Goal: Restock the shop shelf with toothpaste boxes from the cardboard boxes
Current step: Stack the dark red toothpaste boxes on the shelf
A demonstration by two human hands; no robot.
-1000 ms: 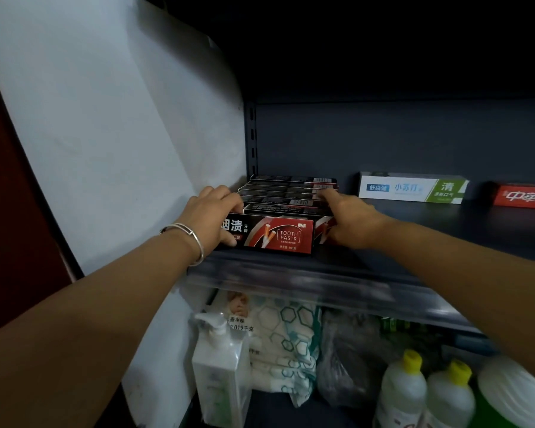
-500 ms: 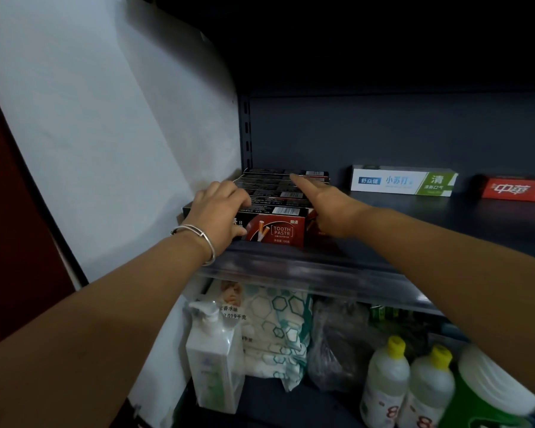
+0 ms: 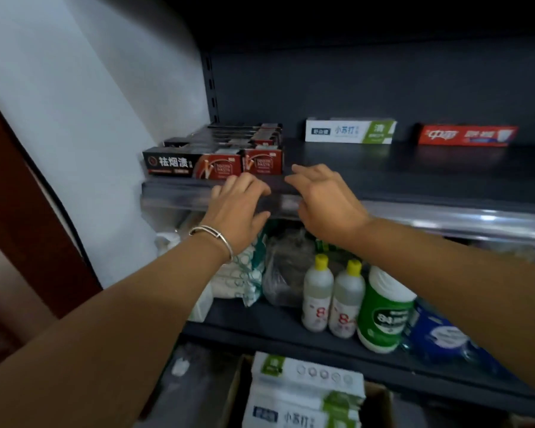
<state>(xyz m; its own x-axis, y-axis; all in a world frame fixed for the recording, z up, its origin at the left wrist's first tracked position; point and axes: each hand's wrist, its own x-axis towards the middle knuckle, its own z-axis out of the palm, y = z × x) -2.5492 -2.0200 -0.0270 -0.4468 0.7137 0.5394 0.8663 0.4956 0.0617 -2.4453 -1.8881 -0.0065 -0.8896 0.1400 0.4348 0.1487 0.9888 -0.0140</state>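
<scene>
Left hand: my left hand (image 3: pixel 240 208) hangs released, fingers loosely spread, holding nothing, just in front of the shelf edge (image 3: pixel 414 216).
Right hand: my right hand (image 3: pixel 325 200) is released too, fingers relaxed, empty, beside the left at that same edge.
Supply below the edge: white-and-green toothpaste packs (image 3: pixel 306 393) sit in a cardboard box (image 3: pixel 380 403), one box that I can see; how many packs it holds I cannot tell.
Under the edge: two yellow-capped bottles (image 3: pixel 317 293), one green bottle (image 3: pixel 383 316).
Behind the edge, leftmost: black toothpaste boxes (image 3: pixel 213 162), two fronts side by side, more rows behind them; the full count is too dark to read.
Farther back: one white-and-green toothpaste box (image 3: pixel 349 131), one red toothpaste box (image 3: pixel 467 135), apart from each other.
Risk: the black front row sits close to the edge, so I judge a careless brush as I reach past could tip one off.
Risk: a large bundle might snag the edge and spill.
</scene>
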